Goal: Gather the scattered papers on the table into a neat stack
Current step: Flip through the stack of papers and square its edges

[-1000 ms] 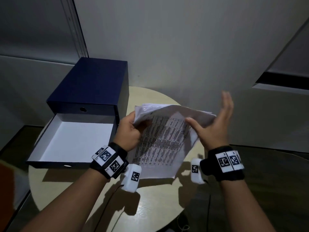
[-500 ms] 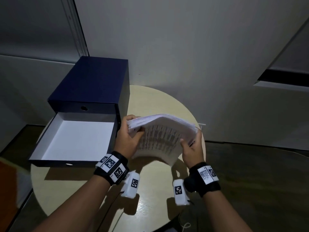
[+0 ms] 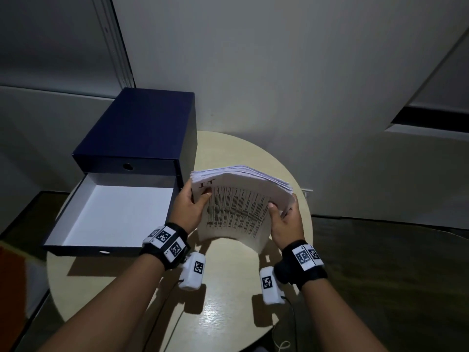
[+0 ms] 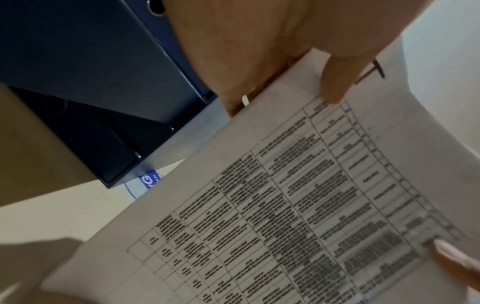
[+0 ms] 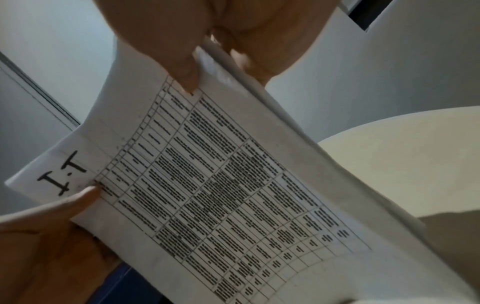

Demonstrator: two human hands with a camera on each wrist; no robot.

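A thick stack of white papers (image 3: 237,207) with a printed table on its front sheet stands nearly upright above the round beige table (image 3: 228,308), its lower edge close to the tabletop. My left hand (image 3: 191,208) grips the stack's left edge, thumb on the front sheet beside the handwritten "I.T". My right hand (image 3: 284,217) grips the right edge, thumb in front and fingers behind. The left wrist view shows the printed sheet (image 4: 298,195) and my left hand (image 4: 298,61) on it. In the right wrist view my right hand (image 5: 207,61) pinches the stack (image 5: 221,195).
A dark blue drawer box (image 3: 137,138) stands at the table's back left, its white-lined drawer (image 3: 111,214) pulled out and empty. Grey walls rise close behind the table. Dark floor lies to the right.
My right hand went from open beside a loose, splayed bundle to gripping its right edge. Both hands squared the sheets into one stack and brought it lower, more upright, over the table.
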